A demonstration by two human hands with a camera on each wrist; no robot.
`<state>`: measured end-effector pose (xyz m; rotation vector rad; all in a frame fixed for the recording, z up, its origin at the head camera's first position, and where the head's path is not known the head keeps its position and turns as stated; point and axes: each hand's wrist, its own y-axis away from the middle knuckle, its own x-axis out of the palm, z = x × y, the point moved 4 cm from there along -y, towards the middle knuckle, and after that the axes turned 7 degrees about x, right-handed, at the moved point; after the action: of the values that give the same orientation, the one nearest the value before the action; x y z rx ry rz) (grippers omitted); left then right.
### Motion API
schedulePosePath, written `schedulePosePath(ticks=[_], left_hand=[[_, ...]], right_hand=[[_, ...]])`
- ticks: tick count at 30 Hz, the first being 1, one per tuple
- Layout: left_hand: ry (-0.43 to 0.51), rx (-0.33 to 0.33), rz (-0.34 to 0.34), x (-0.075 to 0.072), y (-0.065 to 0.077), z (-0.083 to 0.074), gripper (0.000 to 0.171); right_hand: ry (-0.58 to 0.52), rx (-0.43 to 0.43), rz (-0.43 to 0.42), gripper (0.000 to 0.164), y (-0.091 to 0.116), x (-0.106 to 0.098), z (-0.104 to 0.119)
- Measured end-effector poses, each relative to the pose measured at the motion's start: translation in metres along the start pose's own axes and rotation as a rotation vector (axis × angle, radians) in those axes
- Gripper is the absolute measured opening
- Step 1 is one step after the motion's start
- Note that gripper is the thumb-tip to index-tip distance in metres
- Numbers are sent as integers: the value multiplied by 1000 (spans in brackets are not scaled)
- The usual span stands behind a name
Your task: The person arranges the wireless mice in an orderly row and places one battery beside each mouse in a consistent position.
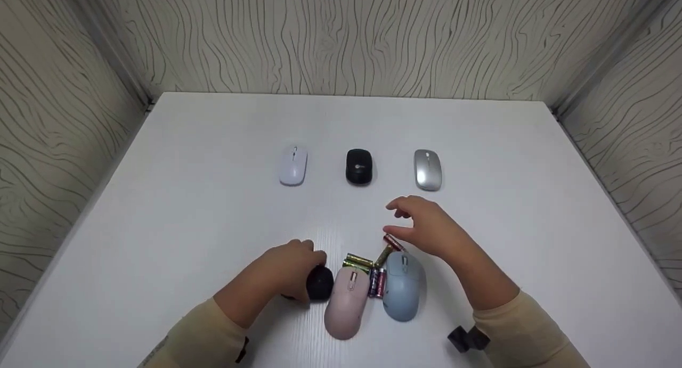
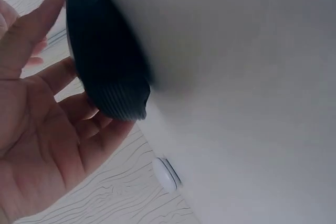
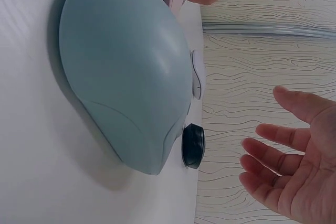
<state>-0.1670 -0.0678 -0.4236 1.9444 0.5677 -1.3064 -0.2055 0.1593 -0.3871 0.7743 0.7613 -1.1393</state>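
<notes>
My left hand (image 1: 292, 266) grips a black computer mouse (image 1: 320, 284) on the table's near side, just left of a pink mouse (image 1: 346, 307). In the left wrist view the thumb lies at one end of the black mouse (image 2: 102, 45) and the fingers bend along its side. My right hand (image 1: 426, 227) holds nothing. Its fingers are spread and loosely bent, above a red battery (image 1: 393, 242) and beyond a light blue mouse (image 1: 403, 291). Several other batteries lie between the pink and blue mice, among them a gold-green one (image 1: 360, 260).
Farther back on the white table (image 1: 224, 123), a white mouse (image 1: 293, 166), a second black mouse (image 1: 359, 167) and a silver mouse (image 1: 428, 170) stand apart in a row. Wood-grain-patterned panels (image 1: 330, 43) enclose the table's back and sides.
</notes>
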Motion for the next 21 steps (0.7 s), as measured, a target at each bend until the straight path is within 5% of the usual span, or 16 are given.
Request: schedulePosePath(ticks=[9,21], left_hand=[[-32,-4,13,1,0,-2,63],[28,-88,-104,-13,-1,14,55]], right_hand=[[8,1,5,43,1,0,0],[-1,2,-14,44,-3,-6,5]])
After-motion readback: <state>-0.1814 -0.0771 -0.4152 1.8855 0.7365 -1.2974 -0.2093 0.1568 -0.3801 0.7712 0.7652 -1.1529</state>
